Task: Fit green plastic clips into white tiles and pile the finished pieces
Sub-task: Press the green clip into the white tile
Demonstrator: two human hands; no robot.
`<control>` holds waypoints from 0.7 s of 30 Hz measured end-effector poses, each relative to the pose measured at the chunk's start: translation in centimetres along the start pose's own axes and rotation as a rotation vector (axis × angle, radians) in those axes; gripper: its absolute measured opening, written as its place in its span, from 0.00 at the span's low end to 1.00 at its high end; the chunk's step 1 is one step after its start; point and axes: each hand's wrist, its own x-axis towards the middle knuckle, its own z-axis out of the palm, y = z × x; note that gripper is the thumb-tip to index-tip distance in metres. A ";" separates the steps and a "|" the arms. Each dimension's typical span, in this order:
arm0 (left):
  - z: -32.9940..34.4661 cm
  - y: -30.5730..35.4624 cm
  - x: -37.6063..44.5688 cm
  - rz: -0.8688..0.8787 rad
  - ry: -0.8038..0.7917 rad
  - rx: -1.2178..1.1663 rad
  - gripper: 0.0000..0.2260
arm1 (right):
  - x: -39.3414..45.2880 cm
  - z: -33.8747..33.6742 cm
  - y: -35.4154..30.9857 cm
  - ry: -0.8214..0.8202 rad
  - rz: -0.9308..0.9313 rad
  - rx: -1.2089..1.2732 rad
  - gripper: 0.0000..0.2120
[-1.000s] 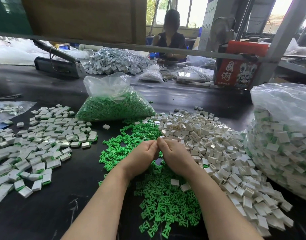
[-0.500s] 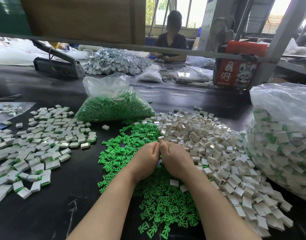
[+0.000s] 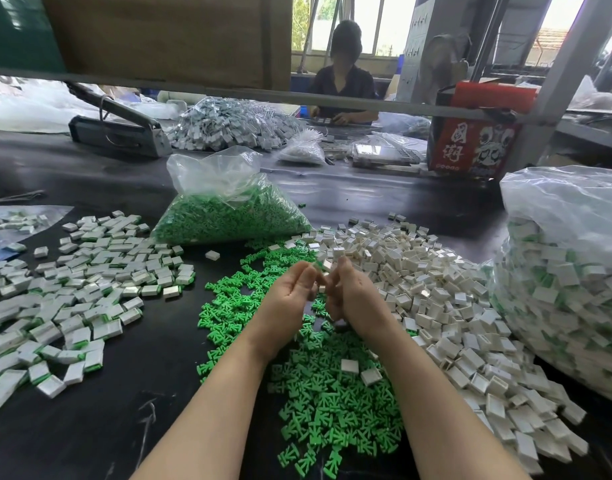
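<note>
The left hand (image 3: pixel 290 299) and right hand (image 3: pixel 353 299) are curling together; what they are holding I cannot tell. A small piece could be slipping into the loose clips (image 3: pixel 332 403) at 6 o'clock.

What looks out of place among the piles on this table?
Two white tiles lie stray on the loose green clips, away from the white tile heap. One more tile sits alone on the black table. Nothing looks damaged.
</note>
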 end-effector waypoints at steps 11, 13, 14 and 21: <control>0.8 0.2 0.1 -0.040 -0.025 -0.068 0.11 | 0.1 -0.1 -0.5 -0.249 0.063 0.314 0.32; 0.9 0.5 0.2 0.000 0.003 -0.080 0.09 | 0.1 -0.1 -0.5 -0.254 0.059 0.359 0.32; 1.0 0.7 0.2 0.013 0.023 -0.091 0.09 | 0.1 -0.1 -0.5 -0.254 0.054 0.375 0.34; 1.1 1.2 0.3 0.013 0.183 -0.110 0.07 | -0.4 0.1 -0.6 -0.226 0.005 0.301 0.37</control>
